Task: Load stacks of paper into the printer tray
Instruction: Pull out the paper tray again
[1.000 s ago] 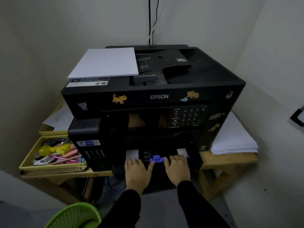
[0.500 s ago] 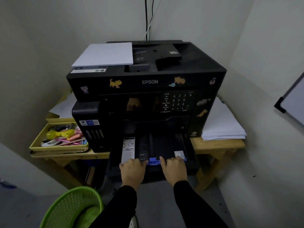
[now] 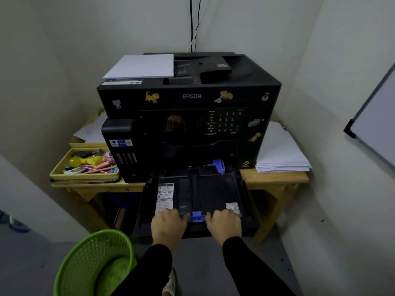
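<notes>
A black Epson printer (image 3: 190,97) with cat stickers stands on a wooden table (image 3: 275,180). Its black paper tray (image 3: 213,193) is drawn far out toward me and holds no paper. My left hand (image 3: 168,225) grips the tray's front edge left of the blue guide tab (image 3: 197,216); my right hand (image 3: 224,224) grips the edge right of it. A second blue guide (image 3: 218,165) stands at the tray's back. One white paper stack (image 3: 141,66) lies on the printer's top left. A thicker paper stack (image 3: 280,150) lies on the table to the printer's right.
A yellow tray of pens and small items (image 3: 85,165) sits left of the printer, with loose sheets (image 3: 92,131) behind it. A green mesh bin (image 3: 94,263) stands on the floor at lower left. Walls close in on both sides; a whiteboard (image 3: 376,122) hangs at right.
Both hands have pulled the tray out of the printer toward me, from nearly closed to far extended. The camera view has backed away from the printer.
</notes>
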{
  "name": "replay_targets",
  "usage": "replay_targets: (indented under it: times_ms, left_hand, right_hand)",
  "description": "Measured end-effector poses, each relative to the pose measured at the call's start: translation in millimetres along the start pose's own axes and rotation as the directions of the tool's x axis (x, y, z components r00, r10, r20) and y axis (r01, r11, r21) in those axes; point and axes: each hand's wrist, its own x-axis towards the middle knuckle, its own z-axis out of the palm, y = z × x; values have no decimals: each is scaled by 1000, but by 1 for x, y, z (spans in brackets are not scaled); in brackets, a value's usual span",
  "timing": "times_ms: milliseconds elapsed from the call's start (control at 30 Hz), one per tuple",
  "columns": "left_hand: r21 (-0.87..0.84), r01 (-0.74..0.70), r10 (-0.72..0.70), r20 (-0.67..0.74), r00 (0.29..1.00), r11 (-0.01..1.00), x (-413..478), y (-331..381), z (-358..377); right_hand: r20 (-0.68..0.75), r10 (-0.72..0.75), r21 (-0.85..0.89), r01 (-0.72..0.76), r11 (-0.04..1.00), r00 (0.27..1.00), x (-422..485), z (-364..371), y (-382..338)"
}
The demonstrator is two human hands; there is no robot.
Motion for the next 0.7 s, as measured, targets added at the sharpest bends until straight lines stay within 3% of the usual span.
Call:
replay_targets:
  times_ms: [267,467,600,700]
  left_hand:
    - [75,-8,10,-26,1000,997,-17,1,8]
    - [73,-17,21,-51,998,997,-20,5,15]
    - [62,24,-21,-45,999,998,-14,9,16]
    - [90,-17,24,-75,997,996,-3,11,3]
  right_hand:
    - [-16,-32,-46,32,998,999,-21,4,4]
    - [26,-28,48,26,999,999,-21,4,5]
    - [-39,19,130,-14,991,999,-14,-2,2]
    - [-78,60,146,-48,988,995,3,-17,-4]
